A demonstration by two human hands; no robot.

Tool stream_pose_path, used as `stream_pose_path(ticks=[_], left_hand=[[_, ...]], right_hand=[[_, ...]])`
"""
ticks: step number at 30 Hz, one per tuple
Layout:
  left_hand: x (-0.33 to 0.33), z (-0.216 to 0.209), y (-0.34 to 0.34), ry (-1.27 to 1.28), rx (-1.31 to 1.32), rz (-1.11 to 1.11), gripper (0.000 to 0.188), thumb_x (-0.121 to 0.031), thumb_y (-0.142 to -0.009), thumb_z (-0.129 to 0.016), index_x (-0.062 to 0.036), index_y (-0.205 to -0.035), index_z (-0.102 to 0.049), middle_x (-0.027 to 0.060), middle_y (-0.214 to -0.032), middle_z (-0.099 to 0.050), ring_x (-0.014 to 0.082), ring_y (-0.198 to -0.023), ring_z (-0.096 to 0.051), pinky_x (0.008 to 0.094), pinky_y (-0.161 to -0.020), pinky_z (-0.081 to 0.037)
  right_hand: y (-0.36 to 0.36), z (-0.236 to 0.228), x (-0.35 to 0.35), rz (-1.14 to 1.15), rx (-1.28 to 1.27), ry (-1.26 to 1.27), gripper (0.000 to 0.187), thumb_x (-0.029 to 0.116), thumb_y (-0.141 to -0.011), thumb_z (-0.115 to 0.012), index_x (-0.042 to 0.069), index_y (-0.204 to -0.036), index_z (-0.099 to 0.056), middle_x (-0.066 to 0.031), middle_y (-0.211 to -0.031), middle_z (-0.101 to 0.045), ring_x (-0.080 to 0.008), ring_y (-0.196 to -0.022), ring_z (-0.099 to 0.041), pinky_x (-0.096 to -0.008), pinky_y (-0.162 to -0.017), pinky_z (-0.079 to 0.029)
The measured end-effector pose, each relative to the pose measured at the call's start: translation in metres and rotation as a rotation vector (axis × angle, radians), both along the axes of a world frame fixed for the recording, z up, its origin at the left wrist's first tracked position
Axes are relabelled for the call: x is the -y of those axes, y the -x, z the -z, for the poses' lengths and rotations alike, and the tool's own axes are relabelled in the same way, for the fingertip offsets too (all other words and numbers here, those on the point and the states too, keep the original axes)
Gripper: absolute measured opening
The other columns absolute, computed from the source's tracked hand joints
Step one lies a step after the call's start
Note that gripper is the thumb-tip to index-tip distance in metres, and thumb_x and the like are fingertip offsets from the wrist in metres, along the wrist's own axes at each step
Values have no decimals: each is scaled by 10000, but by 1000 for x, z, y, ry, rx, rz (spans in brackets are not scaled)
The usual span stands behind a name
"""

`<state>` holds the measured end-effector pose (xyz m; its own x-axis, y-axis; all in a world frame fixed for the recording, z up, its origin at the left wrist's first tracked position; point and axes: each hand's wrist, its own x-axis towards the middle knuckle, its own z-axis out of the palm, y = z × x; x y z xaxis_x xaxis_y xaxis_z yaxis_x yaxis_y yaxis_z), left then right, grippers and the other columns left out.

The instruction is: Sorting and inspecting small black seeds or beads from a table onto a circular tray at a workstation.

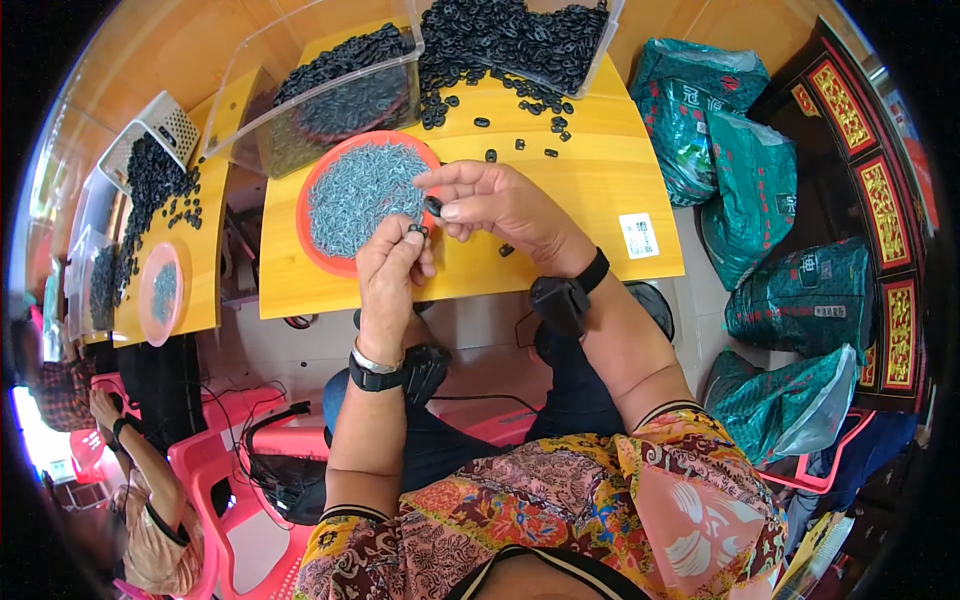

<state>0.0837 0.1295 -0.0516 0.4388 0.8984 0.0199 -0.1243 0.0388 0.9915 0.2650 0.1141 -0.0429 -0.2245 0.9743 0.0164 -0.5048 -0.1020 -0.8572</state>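
My left hand (pixel 386 262) is closed in a pinch on a small black plastic piece (pixel 418 230) at the near right side of an orange-red basin (pixel 304 225). Just to the right, my right hand (pixel 508 208) grips a small black oval piece (pixel 433 206) between thumb and fingers. The two pieces are close together but look apart. Small silver screws (pixel 350 200) fill the basin. On the yellow table by my right wrist lies one loose black piece (pixel 506 250). Whether a screw is in my left fingers, I cannot make out.
Clear bins (pixel 345 110) of black pieces (pixel 510 45) stand at the back, some spilling onto the yellow table (pixel 600 190). Green sacks (pixel 750 190) are stacked on the right. At left are another table with a pink basin (pixel 148 295), a pink chair (pixel 215 470) and other people.
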Motion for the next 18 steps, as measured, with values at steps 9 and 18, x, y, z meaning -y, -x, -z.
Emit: stream_pose_path(ticks=[9,18], left_hand=[[-1,2,0,29,73,38,138,-117,-889,-439,-45,-831,-542,0,-653,-531,53,-550,-453,182,-498,-337],[-1,2,-1,0,119,-8,136,-119,-892,-455,-32,-855,-552,-2,-676,-537,51,-565,-462,178,-501,-343]], right_hand=[[15,3,-1,185,226,-18,162,91,-841,-612,35,-992,-595,-27,-847,-645,-69,-699,-571,-205,-640,-449],[24,17,-3,197,102,22,106,94,-849,-615,30,-933,-622,-22,-784,-630,-77,-676,-568,-202,-645,-446]])
